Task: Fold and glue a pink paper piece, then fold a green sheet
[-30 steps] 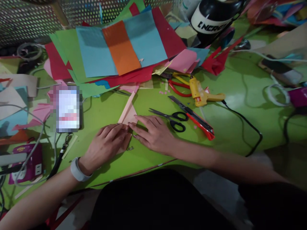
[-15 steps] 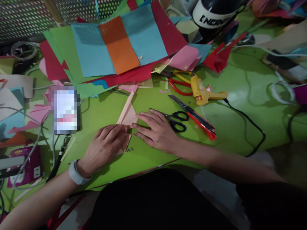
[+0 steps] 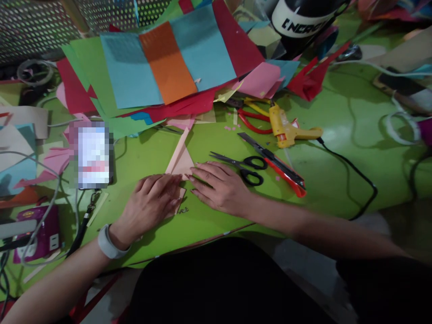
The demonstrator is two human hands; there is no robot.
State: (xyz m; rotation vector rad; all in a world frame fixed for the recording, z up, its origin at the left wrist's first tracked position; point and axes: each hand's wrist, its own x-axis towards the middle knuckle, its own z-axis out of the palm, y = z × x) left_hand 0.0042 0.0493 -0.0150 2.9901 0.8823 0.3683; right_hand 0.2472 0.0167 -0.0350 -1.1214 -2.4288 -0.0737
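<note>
A folded peach paper (image 3: 182, 164) lies on the green table, with a narrow raised strip along its left side and a lower part showing below my left fingers. My left hand (image 3: 148, 202) is closed over the paper's middle, fingers bent together and thumb lower down; its palm side is hidden. Against the paper's right edge rest the fingertips of my right hand (image 3: 221, 186), which is open with fingers spread low over the table. Just beyond that hand are black-handled scissors (image 3: 251, 170) and a red utility knife (image 3: 281, 170).
A yellow glue gun (image 3: 285, 130) with a black cord sits at right, beside red-handled pliers (image 3: 254, 122). Coloured paper sheets (image 3: 205, 49) stack at the back, near a black bottle (image 3: 300, 22). At left are a phone (image 3: 93, 155), cables and a purple box (image 3: 38, 229).
My right hand has shifted slightly down, and its fingers have drawn a little off the paper's edge. My left hand stays over the paper. The view has moved very slightly.
</note>
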